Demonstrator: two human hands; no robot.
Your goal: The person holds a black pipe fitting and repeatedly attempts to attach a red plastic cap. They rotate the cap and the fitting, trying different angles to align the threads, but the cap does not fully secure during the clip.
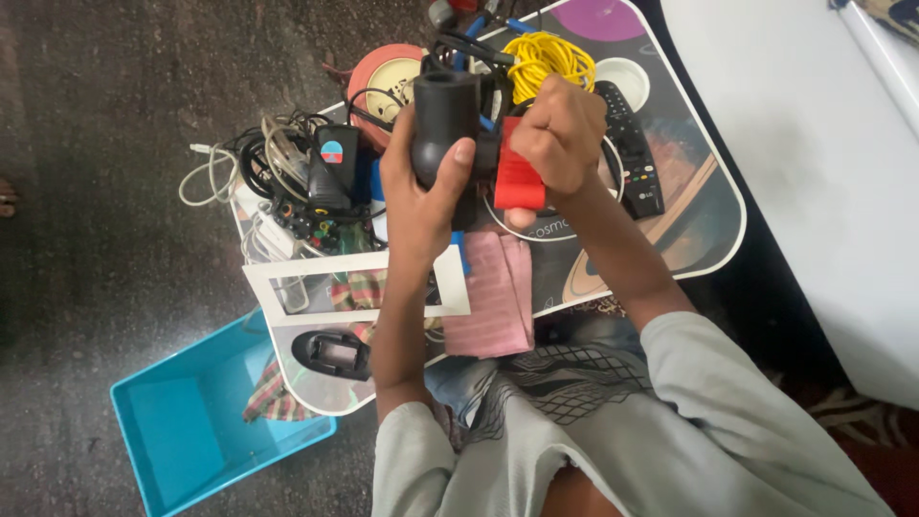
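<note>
My left hand (421,191) grips a thick black tube-shaped part (444,115), thumb pressed on its side. My right hand (560,134) is closed around a red handle (518,184) joined to the same black piece. Both hands hold this object up above a small lap table (708,206) with a space-themed top. Behind the hands lies a coil of yellow cable (546,57). A black remote control (634,158) rests just right of my right wrist.
On the table's left lie tangled black and white cables (258,153), a black adapter (333,168), a white rectangular frame (354,263), a pink cloth (493,297) and a roll of tape (388,77). A blue plastic bin (191,431) sits on the floor, lower left. White furniture (814,144) stands at right.
</note>
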